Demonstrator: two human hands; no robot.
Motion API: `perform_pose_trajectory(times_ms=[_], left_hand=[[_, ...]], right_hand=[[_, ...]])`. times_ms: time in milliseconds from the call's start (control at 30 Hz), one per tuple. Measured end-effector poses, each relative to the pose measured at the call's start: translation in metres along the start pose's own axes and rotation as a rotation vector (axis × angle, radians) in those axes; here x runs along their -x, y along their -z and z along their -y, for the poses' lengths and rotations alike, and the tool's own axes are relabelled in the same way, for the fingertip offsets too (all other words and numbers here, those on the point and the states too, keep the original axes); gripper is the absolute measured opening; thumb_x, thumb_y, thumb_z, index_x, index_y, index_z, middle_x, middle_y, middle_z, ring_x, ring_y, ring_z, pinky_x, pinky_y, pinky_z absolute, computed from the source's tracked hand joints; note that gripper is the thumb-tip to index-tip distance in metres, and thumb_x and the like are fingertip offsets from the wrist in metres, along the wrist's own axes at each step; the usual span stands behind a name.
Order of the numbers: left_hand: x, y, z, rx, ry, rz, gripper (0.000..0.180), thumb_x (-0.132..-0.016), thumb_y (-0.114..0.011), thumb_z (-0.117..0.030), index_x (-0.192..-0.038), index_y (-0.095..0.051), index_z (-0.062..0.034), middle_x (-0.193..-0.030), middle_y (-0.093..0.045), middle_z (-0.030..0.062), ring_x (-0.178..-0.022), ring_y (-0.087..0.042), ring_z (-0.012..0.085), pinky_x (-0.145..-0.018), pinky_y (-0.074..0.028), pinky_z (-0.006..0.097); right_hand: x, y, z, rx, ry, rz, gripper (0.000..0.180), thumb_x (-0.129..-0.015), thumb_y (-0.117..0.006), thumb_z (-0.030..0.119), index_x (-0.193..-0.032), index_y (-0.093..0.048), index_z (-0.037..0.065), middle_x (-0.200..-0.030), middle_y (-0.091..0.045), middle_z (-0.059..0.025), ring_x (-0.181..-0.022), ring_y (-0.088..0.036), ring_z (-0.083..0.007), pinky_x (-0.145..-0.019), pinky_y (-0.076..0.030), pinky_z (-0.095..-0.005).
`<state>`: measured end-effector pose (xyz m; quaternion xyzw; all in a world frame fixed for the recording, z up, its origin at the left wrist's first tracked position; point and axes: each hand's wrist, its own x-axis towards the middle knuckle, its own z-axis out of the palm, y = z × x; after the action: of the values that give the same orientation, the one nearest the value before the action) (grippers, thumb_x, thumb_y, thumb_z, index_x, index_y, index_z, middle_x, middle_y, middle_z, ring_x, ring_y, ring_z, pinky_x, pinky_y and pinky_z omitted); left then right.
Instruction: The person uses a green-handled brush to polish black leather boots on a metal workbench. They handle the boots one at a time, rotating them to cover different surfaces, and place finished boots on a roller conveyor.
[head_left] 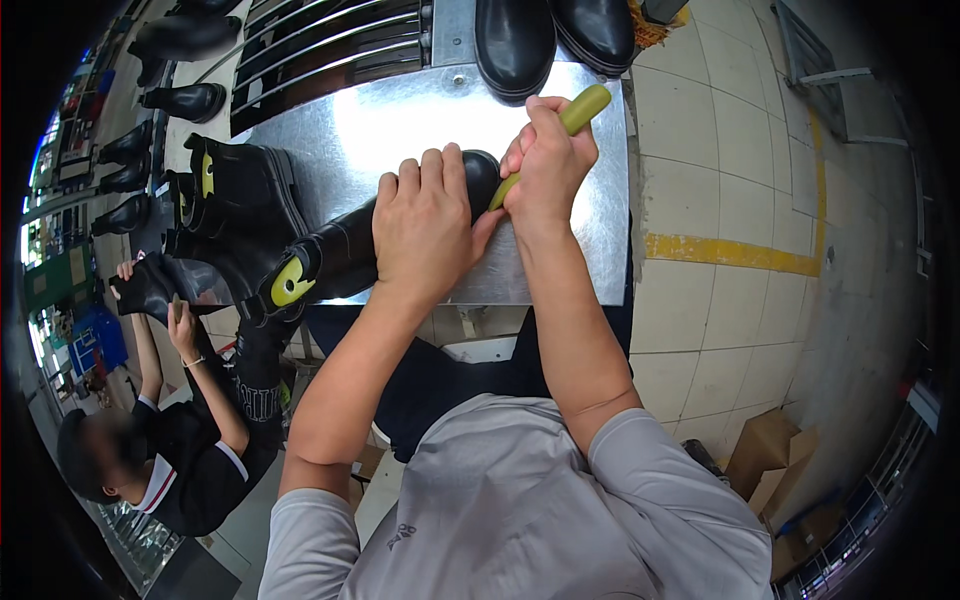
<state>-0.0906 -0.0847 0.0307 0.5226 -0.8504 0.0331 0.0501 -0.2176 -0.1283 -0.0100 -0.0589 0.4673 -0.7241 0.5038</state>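
A black ankle boot (pixel 345 243) lies on its side on the shiny metal table (pixel 590 250), its shaft toward the left and its toe toward the right. A yellow-green patch with a hole shows at its shaft opening. My left hand (pixel 425 215) is wrapped over the front of the boot, holding it down. In my right hand (pixel 550 165) is an olive-green, rod-like tool (pixel 588 106). Its rounded thick end sticks out past my fist, and the narrower end reaches the edge of the boot's toe. The contact itself is partly hidden by my fingers.
Several black boots (pixel 255 185) stand at the table's left. Two more shoes (pixel 515 45) sit at the far edge, beside a metal roller rack (pixel 330 50). On the left, a co-worker (pixel 190 440) handles a boot. Cardboard boxes (pixel 765 460) rest on the floor to the right.
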Motion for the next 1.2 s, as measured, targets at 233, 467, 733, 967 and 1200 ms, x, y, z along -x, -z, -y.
perform_pose_trajectory(times_ms=[233, 467, 733, 967, 1200], left_hand=[[0.0, -0.002, 0.0, -0.029, 0.024, 0.017, 0.077, -0.078, -0.081, -0.047, -0.13, -0.06, 0.0052, -0.115, -0.067, 0.0132, -0.099, -0.064, 0.0279, -0.089, -0.05, 0.04], [0.009, -0.003, 0.015, 0.02, -0.139, -0.064, 0.074, -0.079, -0.08, -0.045, -0.129, -0.06, 0.0068, -0.115, -0.063, 0.0165, -0.101, -0.06, 0.0316, -0.087, -0.047, 0.041], [0.017, 0.005, 0.018, 0.049, -0.258, -0.022, 0.072, -0.081, -0.081, -0.043, -0.13, -0.061, 0.0056, -0.119, -0.068, 0.0182, -0.109, -0.065, 0.0335, -0.094, -0.051, 0.042], [0.018, 0.006, 0.014, 0.071, -0.217, 0.022, 0.075, -0.079, -0.082, -0.044, -0.131, -0.061, 0.0043, -0.122, -0.068, 0.0174, -0.113, -0.064, 0.0342, -0.098, -0.05, 0.043], [0.093, 0.051, 0.043, 0.202, -0.067, -0.686, 0.051, -0.084, -0.08, -0.019, -0.127, -0.06, -0.0003, -0.128, -0.063, 0.0187, -0.126, -0.058, 0.0364, -0.108, -0.046, 0.05]], right_hand=[[-0.015, -0.009, 0.001, 0.036, 0.009, 0.039, 0.011, -0.093, -0.065, 0.009, -0.095, -0.055, 0.006, -0.058, -0.045, 0.0012, -0.037, -0.042, -0.0098, -0.034, -0.035, -0.027], [-0.025, -0.019, 0.006, 0.167, -0.069, 0.215, 0.01, -0.091, -0.069, 0.009, -0.092, -0.06, 0.004, -0.056, -0.045, 0.0026, -0.037, -0.041, -0.0081, -0.035, -0.033, -0.0253], [-0.015, -0.014, 0.007, 0.215, -0.167, 0.472, 0.015, -0.09, -0.072, 0.012, -0.096, -0.061, 0.002, -0.055, -0.046, 0.0035, -0.037, -0.04, -0.0063, -0.036, -0.032, -0.025], [-0.028, -0.03, -0.009, 0.18, -0.012, 0.518, 0.013, -0.089, -0.072, 0.01, -0.093, -0.061, 0.004, -0.056, -0.047, 0.0032, -0.038, -0.041, -0.0064, -0.036, -0.033, -0.0243], [-0.02, 0.017, 0.027, -0.044, 0.056, 0.343, 0.031, -0.097, -0.072, 0.027, -0.104, -0.063, -0.001, -0.06, -0.052, 0.0002, -0.048, -0.051, -0.0099, -0.046, -0.041, -0.0265]])
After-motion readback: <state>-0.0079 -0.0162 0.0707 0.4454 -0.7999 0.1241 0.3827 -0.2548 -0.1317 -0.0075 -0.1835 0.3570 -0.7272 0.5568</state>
